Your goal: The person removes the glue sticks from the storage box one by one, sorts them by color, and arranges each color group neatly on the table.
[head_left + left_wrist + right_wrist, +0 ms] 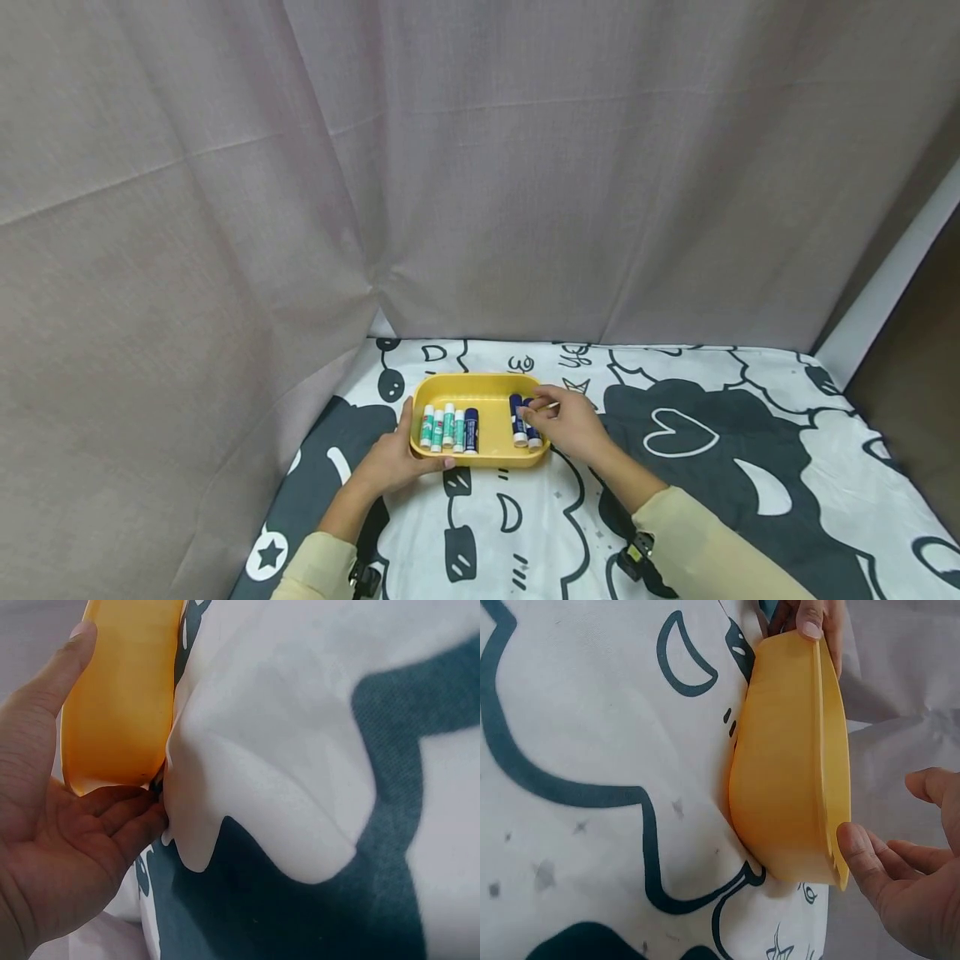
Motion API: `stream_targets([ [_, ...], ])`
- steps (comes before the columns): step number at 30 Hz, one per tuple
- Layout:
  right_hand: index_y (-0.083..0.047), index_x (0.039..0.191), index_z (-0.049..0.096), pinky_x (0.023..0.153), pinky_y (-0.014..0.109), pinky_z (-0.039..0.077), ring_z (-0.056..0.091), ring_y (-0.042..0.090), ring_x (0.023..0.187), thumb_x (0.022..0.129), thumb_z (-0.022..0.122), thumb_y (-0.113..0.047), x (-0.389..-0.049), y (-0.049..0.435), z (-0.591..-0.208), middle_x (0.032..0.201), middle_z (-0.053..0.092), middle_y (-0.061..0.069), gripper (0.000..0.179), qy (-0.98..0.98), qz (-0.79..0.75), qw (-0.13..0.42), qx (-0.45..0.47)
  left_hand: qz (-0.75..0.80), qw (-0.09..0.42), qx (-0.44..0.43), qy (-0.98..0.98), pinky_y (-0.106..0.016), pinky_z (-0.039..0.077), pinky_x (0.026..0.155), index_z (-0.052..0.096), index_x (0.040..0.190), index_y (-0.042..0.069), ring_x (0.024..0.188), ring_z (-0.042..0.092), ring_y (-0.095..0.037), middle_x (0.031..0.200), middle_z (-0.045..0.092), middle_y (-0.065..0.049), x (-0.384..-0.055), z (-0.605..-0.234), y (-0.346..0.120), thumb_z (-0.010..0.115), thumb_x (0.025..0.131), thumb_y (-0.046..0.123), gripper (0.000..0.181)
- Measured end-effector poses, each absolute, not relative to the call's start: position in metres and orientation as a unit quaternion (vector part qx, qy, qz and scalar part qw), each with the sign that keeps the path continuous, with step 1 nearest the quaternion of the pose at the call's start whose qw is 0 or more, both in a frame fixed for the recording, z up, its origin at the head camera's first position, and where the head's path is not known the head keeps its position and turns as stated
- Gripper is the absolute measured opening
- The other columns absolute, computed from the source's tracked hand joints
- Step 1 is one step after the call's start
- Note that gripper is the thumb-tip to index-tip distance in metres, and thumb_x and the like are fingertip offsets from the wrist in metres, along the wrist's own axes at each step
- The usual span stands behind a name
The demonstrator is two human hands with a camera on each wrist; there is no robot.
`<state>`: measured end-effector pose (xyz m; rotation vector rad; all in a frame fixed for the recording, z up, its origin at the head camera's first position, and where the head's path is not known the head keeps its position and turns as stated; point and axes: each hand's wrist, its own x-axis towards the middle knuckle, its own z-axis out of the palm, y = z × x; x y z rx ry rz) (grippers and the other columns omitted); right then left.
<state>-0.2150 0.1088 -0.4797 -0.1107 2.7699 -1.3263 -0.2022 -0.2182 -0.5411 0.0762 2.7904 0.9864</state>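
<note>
A yellow tray (493, 421) lies on the patterned cloth. Several green-and-white glue sticks (437, 429) line its left part, with a dark blue glue stick (471, 430) beside them. My left hand (392, 461) holds the tray's near left corner, thumb along the front rim and fingers against the left end. At the right end lie two more dark blue sticks with white ends, one of them a blue glue stick (518, 421) in plain view. Over the other, partly hidden, is my right hand (572, 427). In the right wrist view its thumb and fingers stand apart at the rim.
A black-and-white cartoon-print cloth (540, 533) covers the surface under the tray. Grey-beige curtain (480, 208) hangs behind and to the left. A brown panel (911, 375) stands at the far right.
</note>
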Motion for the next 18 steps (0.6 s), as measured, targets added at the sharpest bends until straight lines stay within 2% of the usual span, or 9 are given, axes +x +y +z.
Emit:
stream_targets([
  [4,0.0,0.15,0.065,0.086,0.034,0.062,0.073,0.018,0.103,0.103,0.081,-0.033,-0.216,0.101,-0.479,0.119,0.08,0.005,0.059,0.899,-0.434,0.038,-0.035,0.334,0.09,0.027,0.938,-0.062,0.056,0.108,0.004,0.179,0.011,0.122,0.072,-0.039,0.147,0.065,-0.036,-0.203,-0.541,-0.219,0.093,0.075,0.073,0.151],
  [11,0.001,0.15,0.064,0.085,0.034,0.062,0.071,0.017,0.099,0.102,0.082,-0.034,-0.219,0.091,-0.482,0.117,0.081,0.005,0.062,0.897,-0.439,0.041,-0.038,0.338,0.087,0.028,0.937,-0.061,0.057,0.108,0.004,0.179,0.011,0.122,0.072,-0.039,0.147,0.065,-0.036,-0.203,-0.54,-0.22,0.093,0.075,0.073,0.151],
  [18,0.0,0.147,0.068,0.086,0.033,0.062,0.072,0.016,0.097,0.101,0.083,-0.031,-0.221,0.084,-0.488,0.113,0.081,0.004,0.057,0.89,-0.452,0.044,-0.037,0.341,0.091,0.032,0.935,-0.061,0.057,0.107,0.003,0.179,0.011,0.121,0.072,-0.038,0.146,0.066,-0.035,-0.203,-0.543,-0.219,0.093,0.075,0.073,0.151],
])
